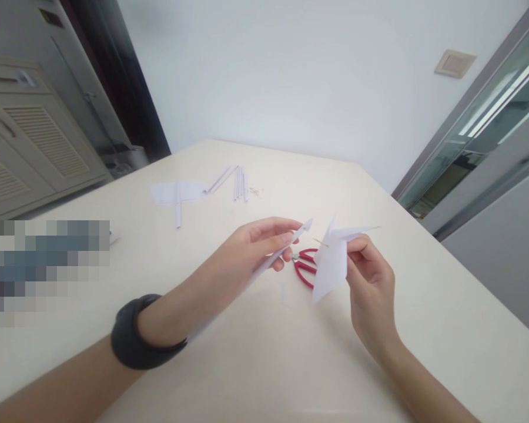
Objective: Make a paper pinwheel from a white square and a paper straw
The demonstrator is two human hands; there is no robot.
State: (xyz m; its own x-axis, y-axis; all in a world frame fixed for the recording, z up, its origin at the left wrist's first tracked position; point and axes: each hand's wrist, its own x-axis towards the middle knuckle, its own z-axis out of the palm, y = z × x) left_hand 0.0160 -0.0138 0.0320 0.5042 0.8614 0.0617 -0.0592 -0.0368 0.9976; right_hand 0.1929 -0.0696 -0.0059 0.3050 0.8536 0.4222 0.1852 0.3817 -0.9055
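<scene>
My left hand (264, 244), a dark band on its wrist, is closed around a thin rolled paper stick (267, 265). The stick slants up to the right and ends in a flattened tip with a small dark spot. In my right hand (372, 288) is a folded white paper pinwheel (331, 267), pinched at its back. A toothpick-like pin (321, 242) pokes out of the pinwheel's middle towards the stick's tip, with a gap between them. Red-handled scissors (305, 275) lie on the table behind, partly covered by the pinwheel.
Farther back on the cream table (264, 364) lie several rolled paper sticks (240, 183), flat paper (163, 192) with a roll (178, 205) across it, and tiny thin bits (255, 192). A small paper scrap (283, 292) lies below the hands. A white wall (308, 82) stands behind.
</scene>
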